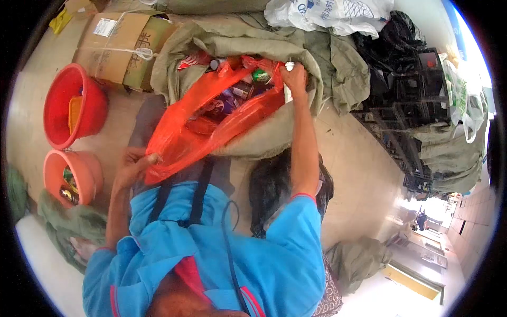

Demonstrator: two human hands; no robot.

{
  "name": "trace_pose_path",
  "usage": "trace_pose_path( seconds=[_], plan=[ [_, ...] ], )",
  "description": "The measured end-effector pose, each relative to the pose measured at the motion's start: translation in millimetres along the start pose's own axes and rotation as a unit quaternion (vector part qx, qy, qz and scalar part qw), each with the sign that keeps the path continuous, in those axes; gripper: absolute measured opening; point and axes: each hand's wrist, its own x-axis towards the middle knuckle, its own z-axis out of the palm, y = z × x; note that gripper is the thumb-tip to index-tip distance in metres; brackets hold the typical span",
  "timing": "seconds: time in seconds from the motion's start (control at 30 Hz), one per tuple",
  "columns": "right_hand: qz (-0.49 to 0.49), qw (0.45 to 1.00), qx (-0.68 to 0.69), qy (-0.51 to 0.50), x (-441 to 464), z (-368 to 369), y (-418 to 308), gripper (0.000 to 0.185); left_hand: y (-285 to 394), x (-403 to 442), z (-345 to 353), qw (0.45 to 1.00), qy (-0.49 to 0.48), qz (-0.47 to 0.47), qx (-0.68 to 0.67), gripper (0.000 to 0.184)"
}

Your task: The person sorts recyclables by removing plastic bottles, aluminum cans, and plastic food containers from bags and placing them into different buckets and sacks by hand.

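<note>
A thin red plastic bag (pixel 174 129) stretches between my two hands, its mouth wide open. My left hand (pixel 136 165) is closed on the bag's lower left end, low in front of my body. The far right edge of the bag is pinched in my right hand (pixel 296 79), and a small white object (pixel 289 66) shows at those fingers. Through the bag's mouth I see cans and packages, among them a purple package (pixel 228 101) and a green can (pixel 261 76). Around and under the bag lies a large grey-green woven sack (pixel 264 132) with its rim rolled outward.
To the left stand a red basin (pixel 51 113) and a pink basin (pixel 95 171) with several cans. Behind them is a tied cardboard box (pixel 108 47). Black crates (pixel 409 100) line the right side. A black bag (pixel 264 185) lies close by my right arm.
</note>
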Motion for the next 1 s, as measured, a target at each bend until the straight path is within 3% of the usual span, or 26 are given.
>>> trace_pose_path(
  seconds=[0.07, 0.1, 0.17, 0.2, 0.27, 0.3, 0.33, 0.4, 0.47, 0.53, 0.57, 0.63, 0.67, 0.7, 0.73, 0.9, 1.0],
  plan=[
    [0.017, 0.999, 0.044, -0.013, -5.6, 3.2, -17.2, 0.074, 1.4, -2.3, 3.8, 1.0, -0.003, -0.021, 0.022, 0.021],
    [0.017, 0.999, 0.048, -0.014, -8.8, 2.3, -26.0, 0.074, 4.0, -4.1, 4.2, 0.998, -0.011, -0.042, 0.048, 0.021],
    [0.133, 0.99, -0.032, -0.033, -10.8, -10.1, -58.3, 0.085, 6.6, -4.6, 4.2, 0.998, -0.018, -0.039, 0.043, 0.022],
    [0.128, 0.991, -0.032, -0.034, -9.1, 0.0, -55.8, 0.085, 6.4, -5.2, 6.0, 0.998, -0.028, -0.038, 0.035, 0.022],
    [-0.006, 0.969, -0.234, 0.078, -8.8, 19.3, -51.1, 0.088, 13.7, -3.1, 7.1, 0.998, -0.025, -0.046, 0.047, 0.022],
    [0.028, 0.974, -0.224, 0.0, -3.2, 20.8, -47.8, 0.076, 16.1, -3.7, 4.7, 0.996, -0.029, -0.052, 0.063, 0.022],
    [0.025, 0.974, -0.224, 0.003, -1.8, 19.1, -44.8, 0.076, 14.0, -3.1, 3.5, 0.997, -0.027, -0.049, 0.062, 0.022],
    [0.067, 0.985, -0.15, -0.045, -1.6, 12.4, -34.9, 0.056, 3.4, -3.2, 5.7, 0.999, -0.005, -0.028, 0.037, 0.027],
    [0.104, 0.981, -0.159, -0.033, 2.8, 9.1, -18.5, 0.059, 1.0, -0.7, 5.8, 1.0, 0.004, -0.023, 0.02, 0.027],
    [0.066, 0.987, -0.143, 0.004, -5.5, 0.1, -5.9, 0.052, -2.5, 4.4, 3.1, 1.0, 0.013, -0.019, 0.004, 0.026],
    [0.077, 0.985, -0.144, -0.052, -14.2, -16.0, -17.6, 0.051, -5.8, 8.7, -2.3, 1.0, 0.016, -0.013, -0.01, 0.026],
    [0.033, 0.992, -0.113, -0.045, -31.6, -20.1, -14.8, 0.051, -10.0, 23.6, -6.4, 0.999, 0.018, -0.006, -0.027, 0.026],
    [-0.011, 0.996, -0.082, -0.041, -39.4, -19.3, -8.7, 0.051, -12.5, 32.0, -6.6, 0.998, 0.04, 0.043, -0.038, 0.026],
    [0.017, 0.994, -0.072, -0.081, -46.6, -13.5, 4.1, 0.055, -13.5, 38.2, -7.1, 0.992, 0.064, 0.092, -0.049, 0.027],
    [-0.052, 0.994, -0.012, -0.09, -60.1, -14.0, 7.3, 0.052, -9.5, 41.3, -6.9, 0.992, 0.065, 0.091, -0.051, 0.027],
    [-0.1, 0.979, 0.084, -0.158, -114.2, -29.9, -12.2, 0.044, 9.6, 59.5, -11.0, 0.995, 0.091, 0.037, -0.026, 0.029],
    [-0.04, 0.968, 0.175, -0.177, -125.0, -29.3, -17.8, 0.038, 9.7, 82.8, -10.4, 0.984, 0.16, 0.081, 0.01, 0.028]
  ],
)
